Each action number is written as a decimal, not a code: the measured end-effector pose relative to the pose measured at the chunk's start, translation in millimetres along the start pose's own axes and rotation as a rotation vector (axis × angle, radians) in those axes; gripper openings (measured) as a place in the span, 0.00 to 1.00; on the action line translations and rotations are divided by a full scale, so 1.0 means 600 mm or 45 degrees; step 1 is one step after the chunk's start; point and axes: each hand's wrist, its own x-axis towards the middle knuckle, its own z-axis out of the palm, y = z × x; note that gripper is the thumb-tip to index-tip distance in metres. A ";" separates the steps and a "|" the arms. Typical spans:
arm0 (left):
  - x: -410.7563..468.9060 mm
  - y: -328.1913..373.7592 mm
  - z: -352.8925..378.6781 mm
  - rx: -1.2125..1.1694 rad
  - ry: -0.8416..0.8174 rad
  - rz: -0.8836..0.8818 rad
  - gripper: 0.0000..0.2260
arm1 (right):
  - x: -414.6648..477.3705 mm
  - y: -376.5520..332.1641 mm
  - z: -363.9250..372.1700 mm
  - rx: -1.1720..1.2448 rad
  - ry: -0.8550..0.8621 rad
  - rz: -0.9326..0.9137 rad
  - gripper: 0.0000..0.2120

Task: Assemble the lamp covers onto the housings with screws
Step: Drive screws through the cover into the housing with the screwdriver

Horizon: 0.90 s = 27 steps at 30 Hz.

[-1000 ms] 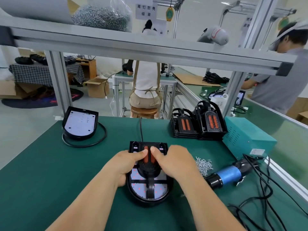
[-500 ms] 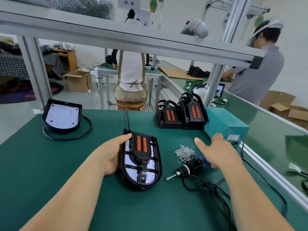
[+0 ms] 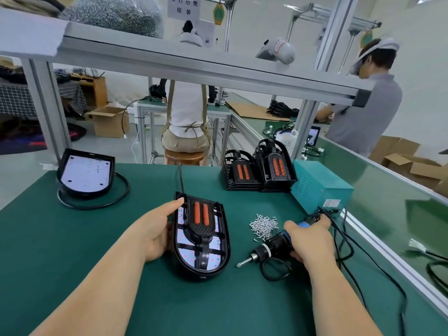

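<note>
Where the lamp lies: the lamp housing (image 3: 201, 271) sits flat on the green desk (image 3: 72, 251), centre and near, with its rounded end toward the near edge and a black lead running off from its far end.
Lamp cover (image 3: 200, 220): right on top of the housing. It is black, with two orange strips at its far end, and a white board with red dots shows through its gaps.
Left hand (image 3: 155, 230): pressed against the housing's left side, one finger lying straight along the far-left rim; the other fingers are hidden.
Right hand (image 3: 309, 241): right of the lamp, fingers wrapped round the blue barrel of the electric screwdriver (image 3: 272, 247).
Electric screwdriver: the bit aims near-left toward the housing's near end, apart from it. Its cable loops just beneath the tool. Whether it is lifted off the desk, I cannot tell.
Screws (image 3: 264, 224): a loose silver pile between lamp and right hand, just far of the tool's black nose.
Spare covers (image 3: 259, 173): two black stacks far right on the desk, orange strips showing.
Teal box (image 3: 320, 187): just right of the stacks, with cables at its near face.
Second housing (image 3: 86, 174): far left, white board facing up, a black cable (image 3: 101, 206) coiled round it.
Shelf (image 3: 169, 59): overhead, with a clear bag of screws (image 3: 116, 13) at its left.
Beyond: one person seated on a stool with back turned, another standing far right.
</note>
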 end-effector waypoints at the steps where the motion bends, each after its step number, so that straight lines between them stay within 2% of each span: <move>1: 0.000 0.000 0.000 -0.002 0.003 0.002 0.15 | 0.000 0.001 0.001 0.100 0.005 0.031 0.36; 6: 0.000 0.001 0.000 -0.014 -0.007 0.006 0.16 | 0.005 0.001 -0.010 0.651 -0.006 0.200 0.13; 9: 0.000 0.002 0.000 -0.005 -0.024 -0.011 0.16 | 0.008 -0.009 -0.021 1.008 -0.100 0.343 0.11; 12: -0.003 0.002 0.001 0.002 -0.046 -0.031 0.16 | 0.001 -0.030 -0.033 1.375 -0.236 0.484 0.05; 18: -0.005 0.001 0.001 0.034 -0.027 -0.058 0.16 | 0.004 -0.081 -0.039 1.929 -0.402 0.415 0.14; 22: -0.011 -0.002 0.005 0.009 0.007 0.000 0.15 | 0.012 -0.106 -0.023 2.174 -0.398 0.439 0.12; 27: -0.017 -0.007 0.016 0.065 0.045 0.103 0.27 | 0.028 -0.080 0.018 2.320 -0.447 0.591 0.14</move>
